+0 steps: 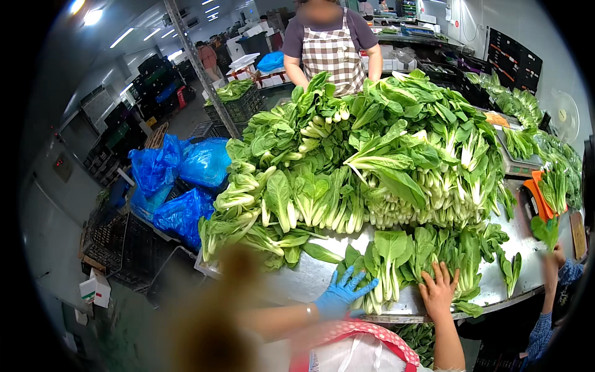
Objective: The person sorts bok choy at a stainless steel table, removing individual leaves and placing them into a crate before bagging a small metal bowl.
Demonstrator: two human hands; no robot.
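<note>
My left hand (341,290), in a blue glove, rests with fingers spread at the table's near edge, its fingertips against a bunch of leafy greens with pale stalks (386,269). Bare, my right hand (438,290) lies palm down, fingers apart, on more greens (466,260) to the right. Neither hand is closed around anything. Beyond them a big heap of the same greens (404,190) covers much of the metal table (297,279). A few loose leaves lie near the right hand. Something blurred close to the camera hides part of the lower left.
Across the heap stands a person in a checked apron (331,56). At right, another person's hand (555,255) holds greens near an orange scale (541,190). Blue plastic bags (204,162) and black crates (125,246) stand left; a metal scale (518,158) is at right.
</note>
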